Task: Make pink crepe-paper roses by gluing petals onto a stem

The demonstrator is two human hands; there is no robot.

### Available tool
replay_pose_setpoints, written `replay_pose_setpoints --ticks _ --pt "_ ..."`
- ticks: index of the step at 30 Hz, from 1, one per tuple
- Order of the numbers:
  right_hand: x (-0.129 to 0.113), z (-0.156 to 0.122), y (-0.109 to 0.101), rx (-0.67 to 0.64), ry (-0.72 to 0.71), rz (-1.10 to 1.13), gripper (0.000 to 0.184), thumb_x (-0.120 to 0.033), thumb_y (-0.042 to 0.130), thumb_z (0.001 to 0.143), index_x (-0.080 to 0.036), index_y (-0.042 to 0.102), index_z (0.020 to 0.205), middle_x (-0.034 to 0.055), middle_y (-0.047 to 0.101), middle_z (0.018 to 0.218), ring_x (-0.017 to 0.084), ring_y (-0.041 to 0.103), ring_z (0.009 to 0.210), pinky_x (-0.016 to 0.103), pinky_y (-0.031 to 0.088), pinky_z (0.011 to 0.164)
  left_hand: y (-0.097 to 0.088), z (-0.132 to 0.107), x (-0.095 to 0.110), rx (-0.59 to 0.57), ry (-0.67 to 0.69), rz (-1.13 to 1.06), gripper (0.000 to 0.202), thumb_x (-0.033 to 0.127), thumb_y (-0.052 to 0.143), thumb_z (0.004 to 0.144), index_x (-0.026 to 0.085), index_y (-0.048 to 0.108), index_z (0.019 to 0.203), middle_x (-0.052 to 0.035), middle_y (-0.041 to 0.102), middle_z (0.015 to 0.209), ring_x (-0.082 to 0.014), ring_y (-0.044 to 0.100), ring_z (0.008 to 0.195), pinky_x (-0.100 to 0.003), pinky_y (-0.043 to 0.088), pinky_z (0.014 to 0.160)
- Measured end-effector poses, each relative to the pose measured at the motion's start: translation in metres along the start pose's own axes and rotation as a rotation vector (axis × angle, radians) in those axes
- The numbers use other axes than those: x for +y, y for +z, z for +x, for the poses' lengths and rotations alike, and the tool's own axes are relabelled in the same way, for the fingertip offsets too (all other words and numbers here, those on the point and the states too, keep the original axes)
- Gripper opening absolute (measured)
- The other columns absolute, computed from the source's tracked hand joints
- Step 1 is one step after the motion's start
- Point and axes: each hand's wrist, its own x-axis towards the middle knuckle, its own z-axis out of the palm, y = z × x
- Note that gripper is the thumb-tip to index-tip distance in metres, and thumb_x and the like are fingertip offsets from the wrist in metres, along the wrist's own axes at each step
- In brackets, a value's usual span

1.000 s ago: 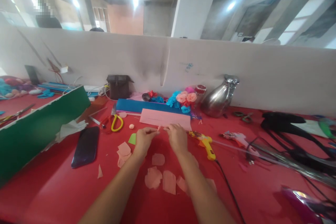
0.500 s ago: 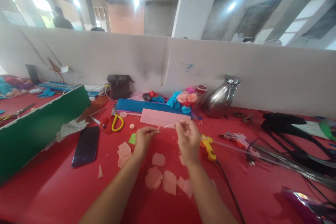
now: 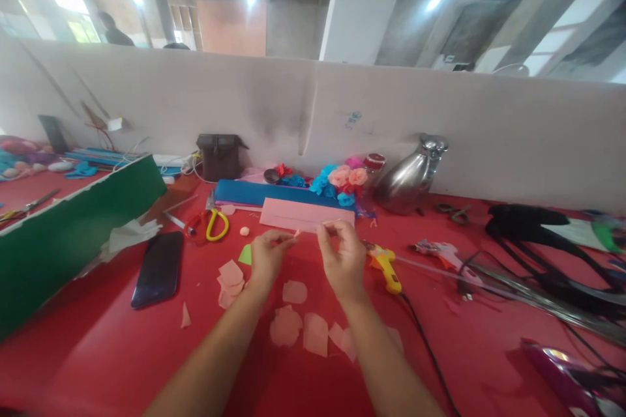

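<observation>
My left hand (image 3: 268,254) is closed in a pinch on a small pink paper piece (image 3: 297,233), most of it behind the fingertips. Facing it, my right hand (image 3: 341,251) pinches a thin pale stick, blurred and barely visible in the gap between the hands. Both hands are raised over the red table, in front of a folded pink sheet (image 3: 288,212). Below them lie pink paper petals (image 3: 315,333), several in a loose row. More pink petals (image 3: 231,277) are piled left of my left wrist, near a green paper scrap (image 3: 245,255).
Left are a phone (image 3: 157,269), yellow-and-red scissors (image 3: 215,225) and a green board (image 3: 88,234). A yellow glue gun (image 3: 388,268) with its cord lies right of my right hand. Behind stand paper flowers (image 3: 342,179) and a steel jug (image 3: 411,176); an iron (image 3: 562,371) sits at lower right.
My right hand has moved slightly left, closer to my left hand, and the pale stick shows less. My left hand stays nearly in place. The view has shifted a little.
</observation>
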Motion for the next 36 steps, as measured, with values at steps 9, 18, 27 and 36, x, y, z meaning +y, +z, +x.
replay_pose_setpoints --ticks 9,18,27,36 --pt "0.001 0.001 -0.001 -0.002 -0.060 -0.060 0.001 -0.020 0.055 0.081 -0.020 0.054 0.081 -0.0004 0.058 0.074 0.013 0.055 0.068 0.026 0.045 0.066 0.000 0.000 -0.005 0.011 0.135 0.084 0.013 0.030 0.068 0.064 0.018 0.068 0.066 -0.0033 0.066 0.068 -0.0153 0.059 0.066 -0.025 0.044 0.063" --pt "-0.001 0.001 -0.002 -0.009 -0.071 -0.107 0.001 -0.020 0.055 0.081 -0.020 0.055 0.081 0.0000 0.059 0.074 0.013 0.056 0.068 0.026 0.046 0.066 -0.001 -0.002 0.003 0.046 0.173 0.199 0.008 0.026 0.066 0.065 0.019 0.068 0.064 -0.0023 0.066 0.068 -0.0147 0.058 0.065 -0.025 0.043 0.061" --pt "0.004 0.000 0.002 -0.031 0.079 0.028 0.004 -0.024 0.054 0.082 -0.020 0.053 0.081 0.0006 0.057 0.076 0.014 0.056 0.072 0.026 0.046 0.068 -0.002 -0.003 0.013 0.049 0.192 0.269 0.004 0.022 0.066 0.065 0.020 0.069 0.063 -0.0012 0.068 0.066 -0.0138 0.058 0.063 -0.025 0.042 0.061" --pt "-0.002 0.000 0.000 -0.050 -0.023 -0.085 0.003 -0.023 0.054 0.082 -0.021 0.054 0.080 0.0006 0.059 0.075 0.015 0.057 0.070 0.027 0.046 0.068 -0.001 -0.002 0.007 0.073 0.225 0.272 0.003 0.020 0.067 0.065 0.021 0.069 0.064 -0.0005 0.068 0.067 -0.0137 0.060 0.066 -0.025 0.044 0.064"
